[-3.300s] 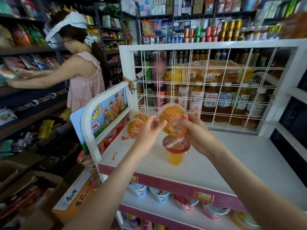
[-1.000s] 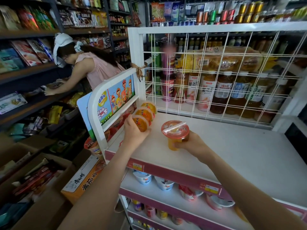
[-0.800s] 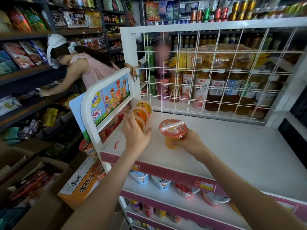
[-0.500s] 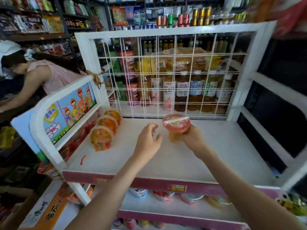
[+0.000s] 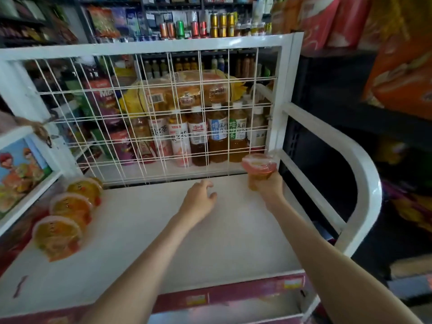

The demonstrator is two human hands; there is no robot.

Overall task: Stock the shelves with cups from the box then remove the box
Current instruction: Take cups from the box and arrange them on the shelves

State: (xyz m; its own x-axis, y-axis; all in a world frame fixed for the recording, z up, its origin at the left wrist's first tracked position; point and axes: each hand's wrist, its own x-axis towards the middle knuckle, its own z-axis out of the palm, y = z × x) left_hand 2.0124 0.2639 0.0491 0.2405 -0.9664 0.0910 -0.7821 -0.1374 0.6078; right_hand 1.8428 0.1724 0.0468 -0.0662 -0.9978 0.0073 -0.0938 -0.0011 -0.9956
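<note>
My right hand (image 5: 268, 186) grips an orange jelly cup with a red film lid (image 5: 258, 163), upright, at the back right corner of the white top shelf (image 5: 163, 242), close to the wire grid. My left hand (image 5: 198, 199) hovers over the middle of the shelf, fingers loosely curled, holding nothing. Three orange fruit cups lie on their sides in a row along the shelf's left edge: the near one (image 5: 57, 235), the middle one (image 5: 70, 206) and the far one (image 5: 85, 187). The box is out of view.
A white wire grid panel (image 5: 152, 113) backs the shelf, with tea bottles (image 5: 217, 134) behind it. A curved white side rail (image 5: 360, 183) bounds the right; a printed side panel (image 5: 18, 169) bounds the left. A red price strip (image 5: 222, 298) runs along the front edge.
My right hand carried the red-lidded cup from the shelf's middle to the back right corner. My left hand let go of the third fruit cup at the left and moved to the centre. View swung right.
</note>
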